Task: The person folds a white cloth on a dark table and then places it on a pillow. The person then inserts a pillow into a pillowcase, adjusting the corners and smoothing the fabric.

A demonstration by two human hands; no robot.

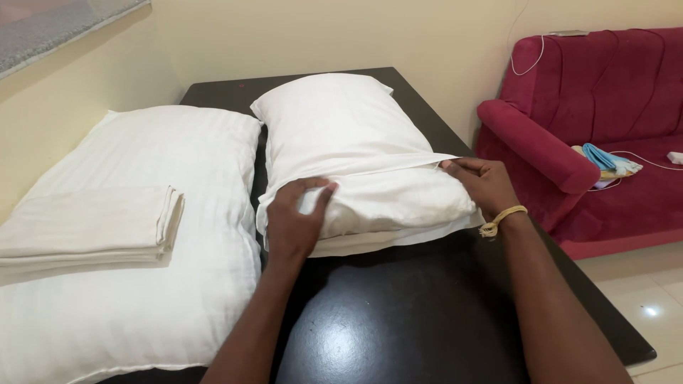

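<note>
Looking down, I see both my forearms coming up from the bottom edge, bare all the way, no sleeves anywhere in view. My left hand carries nothing: no ring, no watch, no band. On my right hand the wrist wears a thin pale yellow thread bracelet, wound round a few times. Its loose ends bunch into a small frayed knot on the inner side of the wrist, hanging a little below the band. My fingers are bare too, nails short and plain as far as I can make out. No gloves on either hand.
</note>
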